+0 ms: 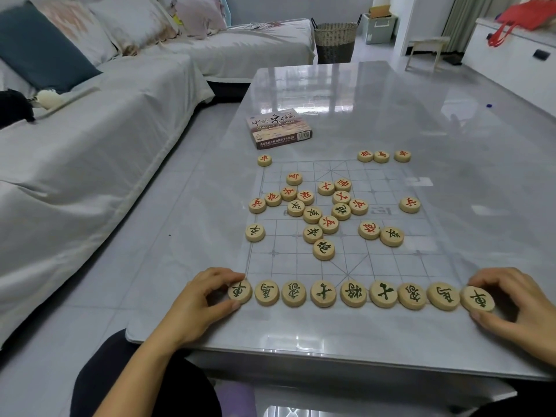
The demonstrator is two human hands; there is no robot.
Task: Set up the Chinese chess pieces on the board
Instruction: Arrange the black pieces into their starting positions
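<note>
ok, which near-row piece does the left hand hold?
The leftmost piece, at the row's end, pinched by the left hand. The right hand grips the rightmost piece instead.

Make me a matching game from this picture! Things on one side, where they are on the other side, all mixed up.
Things
1. game box
2. left hand
3. woven basket
4. right hand

Places
A. standing beyond the far end of the table
B. pinching the near row's left end piece
C. lying flat on the table, just past the board
D. pinching the near row's right end piece

Pairs: 1-C, 2-B, 3-A, 4-D
</note>
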